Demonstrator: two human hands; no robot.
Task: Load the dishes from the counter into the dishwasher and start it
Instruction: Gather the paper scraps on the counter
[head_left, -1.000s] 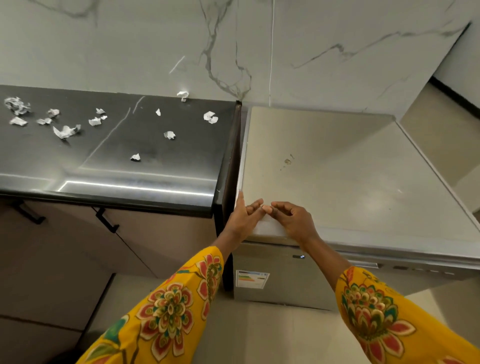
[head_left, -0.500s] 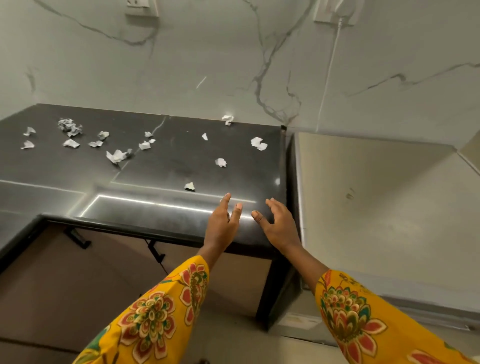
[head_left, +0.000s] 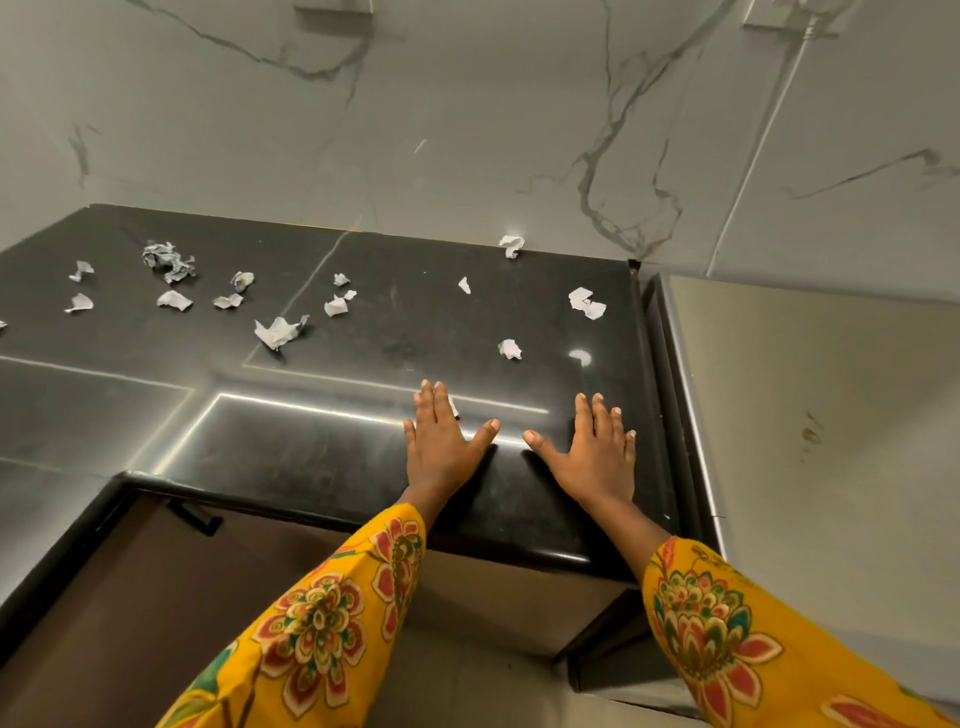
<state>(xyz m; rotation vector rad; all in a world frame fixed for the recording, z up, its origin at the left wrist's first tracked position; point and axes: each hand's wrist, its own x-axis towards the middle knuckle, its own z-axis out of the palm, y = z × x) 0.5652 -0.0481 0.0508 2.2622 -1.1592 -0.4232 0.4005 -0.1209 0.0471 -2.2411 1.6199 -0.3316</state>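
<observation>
Both hands lie flat, fingers straight and spread, holding nothing: the left hand (head_left: 441, 447) and the right hand (head_left: 597, 457) rest side by side on the black desk (head_left: 322, 457) near its front edge. Paper scraps (head_left: 278, 331) are scattered at ten o'clock. The dishwasher (head_left: 831, 415) stands at three o'clock, just beside the desk.

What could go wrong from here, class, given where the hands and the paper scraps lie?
1. The left hand lies flat beside a paper scrap; sliding it may sweep the scrap off the black counter.
2. No dishes show on the counter, so loading may stall.
3. The right hand is open near the edge.
</observation>
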